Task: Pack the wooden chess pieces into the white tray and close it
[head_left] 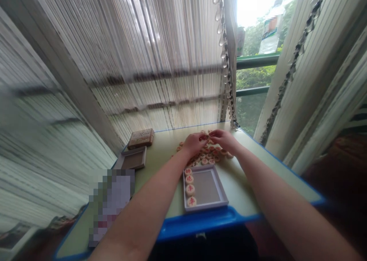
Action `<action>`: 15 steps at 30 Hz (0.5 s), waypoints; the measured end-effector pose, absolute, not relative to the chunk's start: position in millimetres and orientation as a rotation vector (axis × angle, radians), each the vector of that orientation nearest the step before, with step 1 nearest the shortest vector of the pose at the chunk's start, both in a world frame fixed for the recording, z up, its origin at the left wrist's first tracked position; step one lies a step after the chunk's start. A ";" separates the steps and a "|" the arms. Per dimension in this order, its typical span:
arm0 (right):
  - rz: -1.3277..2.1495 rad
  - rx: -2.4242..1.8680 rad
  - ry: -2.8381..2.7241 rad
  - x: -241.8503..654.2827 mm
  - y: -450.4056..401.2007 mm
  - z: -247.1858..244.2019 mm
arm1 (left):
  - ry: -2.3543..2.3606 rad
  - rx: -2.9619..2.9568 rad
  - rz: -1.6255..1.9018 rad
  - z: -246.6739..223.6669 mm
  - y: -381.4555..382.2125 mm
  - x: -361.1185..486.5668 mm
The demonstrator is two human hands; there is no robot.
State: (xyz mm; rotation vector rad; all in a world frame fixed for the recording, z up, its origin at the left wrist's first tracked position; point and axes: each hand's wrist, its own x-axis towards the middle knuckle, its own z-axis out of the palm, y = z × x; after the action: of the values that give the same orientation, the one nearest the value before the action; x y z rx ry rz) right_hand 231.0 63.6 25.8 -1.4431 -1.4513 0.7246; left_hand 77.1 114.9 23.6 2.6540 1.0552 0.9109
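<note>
My left hand (197,141) and my right hand (223,139) meet over the far side of a loose pile of round Chinese chess pieces (211,150). The fingers of both are curled, their tips close together above the pieces. What is pinched between them is too small to make out. Nearer to me lies a shallow white box tray (205,206), with a column of red-marked chess pieces (190,190) along its left side. The rest of its grey-brown bottom shows bare. Part of the pile is hidden behind my left hand and wrist.
At the back left are a brown patterned box (141,138) and a second shallow tray (133,158). A pixelated sheet-like thing (114,203) lies near my left forearm. The pale table has a blue rim (197,226). String curtains (160,62) hang behind; a bottle (271,29) stands by the window.
</note>
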 end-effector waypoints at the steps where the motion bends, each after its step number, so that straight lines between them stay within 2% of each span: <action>1: 0.674 -1.461 -1.487 231.8 63.5 25.6 | 1.062 2.664 0.906 23.2 116.0 76.4; 8: 0.041 -1.784 -1.554 241.5 65.0 23.9 | 1.455 2.592 0.665 21.2 124.3 66.8; 15: -0.077 -1.767 -1.557 245.8 70.4 20.5 | 1.540 2.701 0.539 21.8 121.0 71.3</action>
State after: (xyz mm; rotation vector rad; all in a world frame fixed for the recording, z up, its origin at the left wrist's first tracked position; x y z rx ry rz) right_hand 245.8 70.4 20.5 -1.7668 -1.5574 -0.0768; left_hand 71.3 121.0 21.8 2.7005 1.5396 0.5393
